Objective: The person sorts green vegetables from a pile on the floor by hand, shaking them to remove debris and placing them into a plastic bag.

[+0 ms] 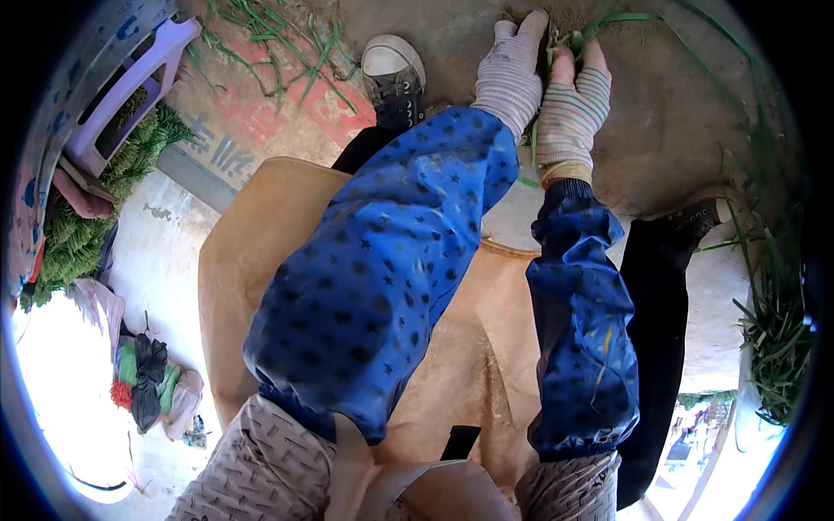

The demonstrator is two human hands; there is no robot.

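Note:
Both hands reach to the top of the head view, low over the soiled floor. My left hand (511, 71), in a pale knitted glove, has its fingers extended beside a small clump of green stalks with pale, dirty root ends (559, 40). In a green-striped glove with bare fingertips, my right hand (576, 104) has thumb and finger closed on these stalks. Long green leaves (625, 16) trail from them to the right. Blue sleeve covers with dark stars reach from the wrists to the elbows. A tan apron (482, 338) lies over the lap.
Loose green leaves (280, 49) lie on the floor at the upper left. A purple plastic stool (124, 98) stands by a heap of bundled greens (85, 228). More long leaves (778, 352) are piled at the right edge. The person's sneakers (394, 81) flank the hands.

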